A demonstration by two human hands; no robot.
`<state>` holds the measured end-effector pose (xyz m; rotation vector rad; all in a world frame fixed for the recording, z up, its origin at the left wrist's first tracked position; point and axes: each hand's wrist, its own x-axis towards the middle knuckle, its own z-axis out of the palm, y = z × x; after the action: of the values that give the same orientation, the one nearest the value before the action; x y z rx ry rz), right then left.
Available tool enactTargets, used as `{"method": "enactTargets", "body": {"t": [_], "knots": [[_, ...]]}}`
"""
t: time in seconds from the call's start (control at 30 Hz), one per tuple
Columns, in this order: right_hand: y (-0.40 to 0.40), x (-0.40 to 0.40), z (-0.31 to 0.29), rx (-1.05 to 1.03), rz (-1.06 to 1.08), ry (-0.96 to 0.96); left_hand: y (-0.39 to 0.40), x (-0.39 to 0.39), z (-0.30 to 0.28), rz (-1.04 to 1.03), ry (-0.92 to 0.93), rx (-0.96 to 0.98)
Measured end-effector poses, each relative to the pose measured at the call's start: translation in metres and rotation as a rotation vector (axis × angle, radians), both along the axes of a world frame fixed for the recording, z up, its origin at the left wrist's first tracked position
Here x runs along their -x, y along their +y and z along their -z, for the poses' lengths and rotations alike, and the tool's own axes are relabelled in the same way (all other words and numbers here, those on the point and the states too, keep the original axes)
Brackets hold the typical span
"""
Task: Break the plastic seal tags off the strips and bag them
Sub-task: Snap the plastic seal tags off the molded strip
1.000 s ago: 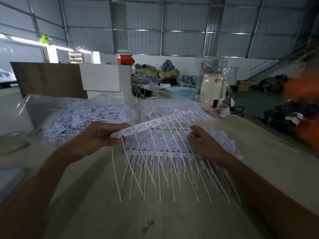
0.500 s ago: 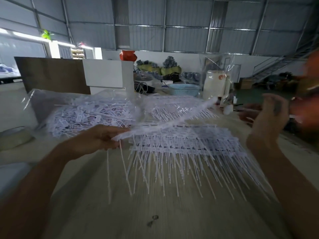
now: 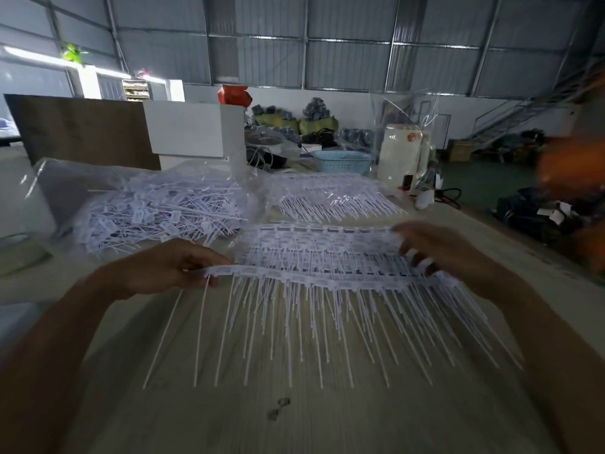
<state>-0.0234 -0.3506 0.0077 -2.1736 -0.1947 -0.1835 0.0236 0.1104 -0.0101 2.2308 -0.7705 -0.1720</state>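
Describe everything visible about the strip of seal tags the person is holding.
The strip is white, plastic-looking: a band of joined rectangular tag heads with thin straight tails hanging toward the table. It runs roughly level above the stack of strips. The left hand pinches its left end; the right hand is at its right end, its grip blurred.

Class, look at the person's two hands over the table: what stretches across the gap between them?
In the head view, a white strip of seal tags spans the gap, its thin tails hanging toward the table. The left hand pinches one end; the right hand reaches the other.
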Motion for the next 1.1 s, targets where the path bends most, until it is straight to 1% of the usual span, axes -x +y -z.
{"method": "enactTargets", "body": {"t": [0.03,0.07,0.1,0.2,0.3,0.37,0.5,0.53,0.57,0.6,0.63,0.7,0.73,0.77,0.83,0.93,0.97,1.1], "knots": [[0.005,0.0,0.005,0.196,-0.098,0.051,0.0,0.0,0.0,-0.007,-0.004,-0.002],[0.008,0.001,0.009,0.33,-0.176,0.105,0.0,0.0,-0.001,-0.016,-0.009,-0.001],[0.01,0.002,0.009,0.401,-0.216,0.138,0.0,0.001,-0.001,-0.022,-0.015,0.003],[0.007,0.004,0.007,0.493,-0.22,0.083,-0.001,0.002,-0.002,-0.009,-0.064,-0.019],[0.005,0.004,0.008,0.506,-0.258,0.072,-0.004,0.006,-0.007,-0.015,-0.162,-0.096],[0.005,0.005,0.008,0.46,-0.287,0.067,-0.009,0.011,-0.013,-0.021,-0.205,-0.082],[0.0,0.008,0.001,0.254,-0.329,0.039,-0.035,0.028,-0.037,0.047,-0.279,0.108],[-0.001,0.009,-0.001,0.214,-0.332,0.012,-0.043,0.031,-0.045,0.074,-0.339,0.095],[-0.002,0.009,-0.003,0.177,-0.325,-0.019,-0.052,0.033,-0.052,0.081,-0.44,0.054],[-0.003,0.009,-0.004,0.142,-0.306,-0.047,-0.06,0.034,-0.057,0.057,-0.538,0.039],[-0.003,0.008,-0.005,0.118,-0.286,-0.071,-0.066,0.034,-0.062,0.001,-0.613,0.064],[-0.004,0.006,-0.004,0.123,-0.261,-0.106,-0.068,0.033,-0.07,-0.114,-0.706,0.118],[-0.004,0.005,-0.003,0.13,-0.256,-0.11,-0.065,0.033,-0.071,-0.136,-0.735,0.094],[-0.004,0.005,-0.003,0.108,-0.25,-0.103,-0.06,0.032,-0.071,-0.13,-0.747,0.044],[-0.004,0.008,-0.004,-0.022,-0.222,-0.089,-0.044,0.03,-0.068,-0.112,-0.727,-0.04],[-0.007,0.01,-0.009,-0.266,-0.166,-0.067,-0.024,0.026,-0.06,-0.122,-0.652,-0.05],[-0.008,0.01,-0.01,-0.304,-0.165,-0.038,-0.022,0.024,-0.055,-0.124,-0.633,-0.069],[-0.008,0.01,-0.007,-0.21,-0.191,0.024,-0.019,0.017,-0.039,-0.118,-0.539,-0.173]]}}
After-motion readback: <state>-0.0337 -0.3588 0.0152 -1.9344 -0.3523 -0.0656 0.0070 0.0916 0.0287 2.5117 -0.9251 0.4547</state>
